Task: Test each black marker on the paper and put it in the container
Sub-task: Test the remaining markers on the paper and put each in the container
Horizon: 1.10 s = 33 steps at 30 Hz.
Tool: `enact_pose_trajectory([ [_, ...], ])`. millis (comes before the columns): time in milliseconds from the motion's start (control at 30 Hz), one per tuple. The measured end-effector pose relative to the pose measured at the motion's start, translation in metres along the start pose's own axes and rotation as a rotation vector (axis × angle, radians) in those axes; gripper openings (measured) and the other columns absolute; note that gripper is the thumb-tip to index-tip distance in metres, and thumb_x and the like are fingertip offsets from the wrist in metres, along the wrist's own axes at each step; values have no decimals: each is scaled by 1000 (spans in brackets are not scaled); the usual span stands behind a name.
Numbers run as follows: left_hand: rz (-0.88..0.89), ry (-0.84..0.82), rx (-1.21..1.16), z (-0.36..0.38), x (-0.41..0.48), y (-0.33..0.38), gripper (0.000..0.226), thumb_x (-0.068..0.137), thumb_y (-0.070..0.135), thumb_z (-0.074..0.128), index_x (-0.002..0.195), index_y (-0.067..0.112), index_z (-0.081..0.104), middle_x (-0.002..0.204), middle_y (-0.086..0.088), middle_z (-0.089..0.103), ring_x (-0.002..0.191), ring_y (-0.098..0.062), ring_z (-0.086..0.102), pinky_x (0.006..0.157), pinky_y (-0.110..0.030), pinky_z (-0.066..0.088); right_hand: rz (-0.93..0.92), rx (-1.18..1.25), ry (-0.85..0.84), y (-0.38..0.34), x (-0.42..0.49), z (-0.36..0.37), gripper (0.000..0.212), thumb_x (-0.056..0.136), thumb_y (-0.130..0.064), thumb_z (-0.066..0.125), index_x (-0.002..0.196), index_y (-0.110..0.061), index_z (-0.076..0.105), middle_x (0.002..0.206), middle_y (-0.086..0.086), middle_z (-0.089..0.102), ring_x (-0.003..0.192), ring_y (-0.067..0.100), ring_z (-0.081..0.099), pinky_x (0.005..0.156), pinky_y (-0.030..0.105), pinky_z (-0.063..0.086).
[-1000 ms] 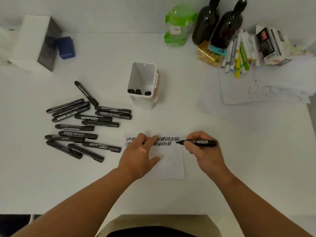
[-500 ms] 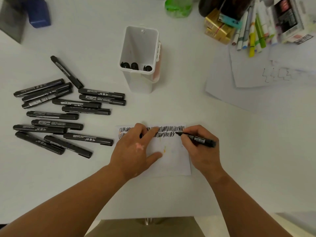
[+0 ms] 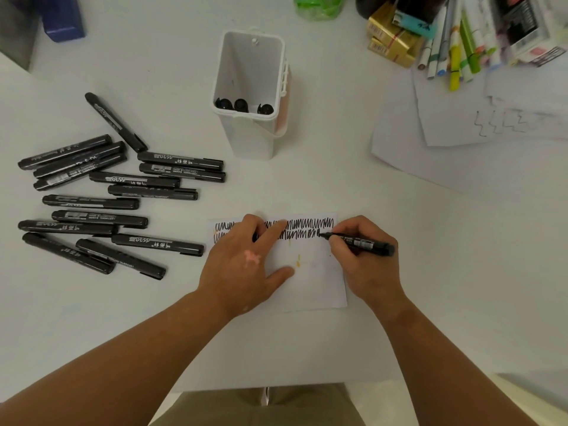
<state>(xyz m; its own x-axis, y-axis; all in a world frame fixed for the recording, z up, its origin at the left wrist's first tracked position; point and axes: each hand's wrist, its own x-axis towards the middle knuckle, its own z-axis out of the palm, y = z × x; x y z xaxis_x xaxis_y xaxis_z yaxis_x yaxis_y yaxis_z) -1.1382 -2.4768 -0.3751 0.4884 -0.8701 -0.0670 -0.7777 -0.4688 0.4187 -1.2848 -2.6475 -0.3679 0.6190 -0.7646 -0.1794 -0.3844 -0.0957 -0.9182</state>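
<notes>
On the white table [image 3: 307,186], at about 6 o'clock from the container [image 3: 250,96], lies the small paper [image 3: 310,281], and the right hand [image 3: 365,265] holds one black marker [image 3: 359,242] with its tip touching the end of the second scribble row. The grip of this hand is pressed together around the front part of the barrel, near the tip, like for writing; the rear end points to 3 o'clock. The left hand [image 3: 242,262] lies flat with spread fingers on the left part of the paper and pins it; something dark shows between two fingers, maybe the cap, but I cannot tell. The marker seems light, stiff and smooth plastic, so a pinch near the middle of the barrel should carry it easily; I think it is not fragile, only the wet tip can stain. The pile of markers [image 3: 120,198] waits at 9 o'clock of the paper, all capped. Inside the container three markers [image 3: 241,105] stand upright already.
</notes>
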Motion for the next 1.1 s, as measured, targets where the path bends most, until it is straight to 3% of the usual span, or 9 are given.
enact_pose_trajectory([
  [400,-5,16,-8,-1,1,1,75,75,61,69,139,24,54,108,0,48,88,-18,54,71,-30,52,-26,-13,31,1,0,0,12,77,-8,65,73,-20,64,65,-5,66,55,9,58,51,17,43],
  [533,-49,-100,-76,-8,3,3,84,75,59,74,147,31,40,112,3,44,93,-17,51,79,-29,50,81,197,139,-7,0,-5,15,77,-7,65,76,-21,61,59,-7,59,52,12,51,50,24,41],
  [600,-69,-181,-181,-17,3,3,85,81,50,72,152,35,27,118,6,40,96,-11,48,83,-23,43,159,341,174,-17,-3,-11,14,76,-15,69,78,-23,58,54,0,53,47,17,46,45,26,37],
  [667,-109,-232,-358,-31,2,4,77,89,24,66,152,34,23,124,6,41,94,1,46,84,-15,38,202,390,135,-29,-8,-15,15,75,-24,74,76,-24,60,52,3,52,44,17,45,42,25,36],
  [733,-196,-248,-552,-50,-3,3,72,91,0,54,148,35,27,122,8,47,89,3,52,75,-8,42,212,379,59,-42,-16,-17,14,76,-25,79,78,-21,66,52,4,53,45,18,45,42,26,36],
  [800,-311,-227,-745,-69,-12,3,69,91,-9,49,139,37,33,118,9,54,91,-1,61,73,-16,52,239,397,-18,-56,-23,-17,14,75,-23,80,85,-17,72,55,8,54,49,22,46,45,30,37],
  [900,-523,-194,-1033,-92,-30,3,48,89,-8,64,122,26,54,113,6,68,97,-13,72,84,-33,60,326,563,-168,-81,-33,-15,27,75,-31,75,93,-11,77,65,15,59,57,25,54,47,32,40],
  [1000,-644,-191,-1139,-108,-49,-1,23,81,0,79,95,18,74,105,9,76,96,-16,75,92,-32,57,357,559,-258,-107,-42,-9,26,74,-34,70,88,-14,75,66,17,64,56,27,60,47,31,44],
  [1100,-630,-183,-1179,-122,-64,-4,23,85,4,75,96,24,78,99,-3,78,98,-17,73,91,-27,56,335,473,-271,-128,-49,0,16,75,-33,72,80,-18,72,67,18,68,55,28,61,47,30,45],
])
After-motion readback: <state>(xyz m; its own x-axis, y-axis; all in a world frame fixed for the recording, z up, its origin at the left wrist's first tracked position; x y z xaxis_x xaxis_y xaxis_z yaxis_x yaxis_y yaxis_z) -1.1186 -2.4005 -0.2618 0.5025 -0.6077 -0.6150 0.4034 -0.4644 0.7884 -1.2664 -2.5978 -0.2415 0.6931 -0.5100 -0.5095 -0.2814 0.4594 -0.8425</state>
